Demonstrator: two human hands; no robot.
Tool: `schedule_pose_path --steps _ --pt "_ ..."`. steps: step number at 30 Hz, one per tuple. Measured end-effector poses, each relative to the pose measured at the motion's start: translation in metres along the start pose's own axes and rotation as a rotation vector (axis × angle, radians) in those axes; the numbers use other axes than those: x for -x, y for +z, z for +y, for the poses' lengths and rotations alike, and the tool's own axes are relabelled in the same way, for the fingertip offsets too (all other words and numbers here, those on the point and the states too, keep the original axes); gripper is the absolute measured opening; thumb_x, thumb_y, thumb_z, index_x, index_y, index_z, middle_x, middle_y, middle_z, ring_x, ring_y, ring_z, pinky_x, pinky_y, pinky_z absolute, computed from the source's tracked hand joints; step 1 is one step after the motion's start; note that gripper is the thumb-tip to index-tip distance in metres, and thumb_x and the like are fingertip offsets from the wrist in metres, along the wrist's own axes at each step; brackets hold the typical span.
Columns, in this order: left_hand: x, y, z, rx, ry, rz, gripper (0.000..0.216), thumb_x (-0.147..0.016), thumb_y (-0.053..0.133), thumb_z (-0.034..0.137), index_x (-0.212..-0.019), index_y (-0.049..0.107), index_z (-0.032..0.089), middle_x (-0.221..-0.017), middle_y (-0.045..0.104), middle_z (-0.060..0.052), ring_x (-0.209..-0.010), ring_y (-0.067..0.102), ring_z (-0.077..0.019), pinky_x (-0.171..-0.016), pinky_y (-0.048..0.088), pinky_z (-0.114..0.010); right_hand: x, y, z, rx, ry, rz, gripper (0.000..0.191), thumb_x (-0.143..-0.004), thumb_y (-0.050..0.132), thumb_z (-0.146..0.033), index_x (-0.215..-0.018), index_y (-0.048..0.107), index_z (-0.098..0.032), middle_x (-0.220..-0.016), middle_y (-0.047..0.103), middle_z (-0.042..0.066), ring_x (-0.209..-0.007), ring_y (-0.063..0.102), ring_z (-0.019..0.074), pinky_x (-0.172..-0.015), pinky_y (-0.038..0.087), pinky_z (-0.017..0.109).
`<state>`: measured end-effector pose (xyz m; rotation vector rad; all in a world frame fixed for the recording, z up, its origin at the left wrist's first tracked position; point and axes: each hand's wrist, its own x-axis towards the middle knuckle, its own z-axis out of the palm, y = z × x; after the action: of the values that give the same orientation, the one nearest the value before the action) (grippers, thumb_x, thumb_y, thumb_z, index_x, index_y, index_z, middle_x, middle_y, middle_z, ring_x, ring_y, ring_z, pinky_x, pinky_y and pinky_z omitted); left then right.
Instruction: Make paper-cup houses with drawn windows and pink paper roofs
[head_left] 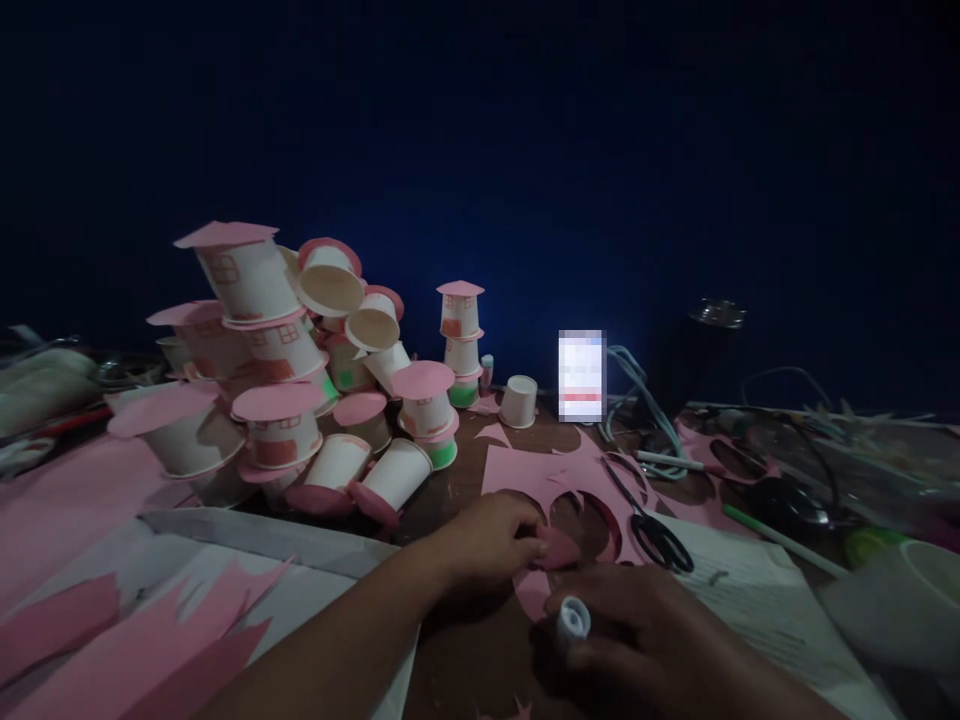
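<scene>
My left hand is closed in a pinch on a small pink paper piece low over the brown table. My right hand is wrapped round a small white tube with a ribbed white cap, probably a glue stick, just below the pink piece. A pink paper sheet with round holes cut out of it lies right behind both hands. Black-handled scissors rest on that sheet, to the right of my left hand.
A pile of white paper cups with pink lids fills the left, with a small stacked tower and one plain cup behind. Pink strips lie front left. A lit phone, cables, pens and a dark flask stand right.
</scene>
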<state>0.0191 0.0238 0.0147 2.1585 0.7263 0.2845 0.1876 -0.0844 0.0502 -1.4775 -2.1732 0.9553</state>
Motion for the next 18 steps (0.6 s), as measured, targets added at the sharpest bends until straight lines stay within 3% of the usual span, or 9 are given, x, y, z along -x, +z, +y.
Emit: schedule_pose_path --steps 4,6,8,11,14,18 --pt "0.000 -0.001 0.000 -0.005 0.012 -0.015 0.015 -0.077 0.052 0.027 -0.075 0.063 0.017 -0.082 0.064 -0.001 -0.073 0.056 -0.0149 -0.062 0.039 -0.022 0.004 -0.005 0.017 -0.292 0.085 0.119 0.006 -0.076 0.060 -0.019 -0.077 0.066 -0.020 -0.076 0.068 -0.001 -0.071 0.062 0.0160 -0.063 0.045 0.022" --pt "0.001 -0.003 0.001 -0.005 0.023 -0.022 0.017 -0.078 0.052 0.029 -0.074 0.062 0.016 -0.080 0.063 -0.001 -0.072 0.056 -0.0151 -0.063 0.039 -0.023 0.010 -0.009 0.028 -0.508 0.173 0.224 0.020 -0.079 0.061 -0.035 -0.093 0.066 -0.022 -0.078 0.071 0.002 -0.065 0.064 0.0181 -0.050 0.045 0.022" --pt "0.002 -0.004 0.003 -0.002 0.025 -0.028 0.019 -0.079 0.052 0.031 -0.074 0.063 0.016 -0.081 0.063 -0.002 -0.073 0.056 -0.0154 -0.063 0.039 -0.023 0.014 -0.013 0.034 -0.565 0.162 0.313 0.028 -0.077 0.065 -0.041 -0.097 0.066 -0.021 -0.082 0.072 0.005 -0.068 0.066 0.0205 -0.053 0.049 0.025" --pt "0.003 -0.006 0.005 -0.001 0.009 -0.037 0.020 -0.079 0.052 0.031 -0.079 0.065 0.016 -0.085 0.064 -0.002 -0.075 0.057 -0.0161 -0.064 0.041 -0.023 0.012 -0.013 0.033 -0.371 0.116 0.336 0.025 -0.077 0.067 -0.037 -0.096 0.069 -0.022 -0.084 0.073 0.004 -0.074 0.067 0.0206 -0.064 0.051 0.028" --pt "0.003 -0.005 0.005 -0.003 -0.006 -0.041 0.021 -0.080 0.053 0.033 -0.082 0.066 0.017 -0.090 0.065 -0.003 -0.079 0.057 -0.0171 -0.069 0.042 -0.023 0.004 -0.008 0.026 -0.142 0.096 0.322 0.021 -0.079 0.066 -0.032 -0.099 0.070 -0.025 -0.087 0.074 0.001 -0.073 0.067 0.0181 -0.065 0.050 0.025" --pt "0.002 -0.002 0.002 -0.001 -0.024 -0.032 0.018 -0.080 0.055 0.033 -0.080 0.065 0.018 -0.089 0.066 -0.002 -0.079 0.057 -0.0166 -0.069 0.042 -0.022 -0.006 0.004 0.022 -0.043 0.054 0.304 0.026 -0.081 0.063 -0.030 -0.106 0.070 -0.028 -0.102 0.074 0.002 -0.090 0.068 0.0218 -0.079 0.050 0.029"
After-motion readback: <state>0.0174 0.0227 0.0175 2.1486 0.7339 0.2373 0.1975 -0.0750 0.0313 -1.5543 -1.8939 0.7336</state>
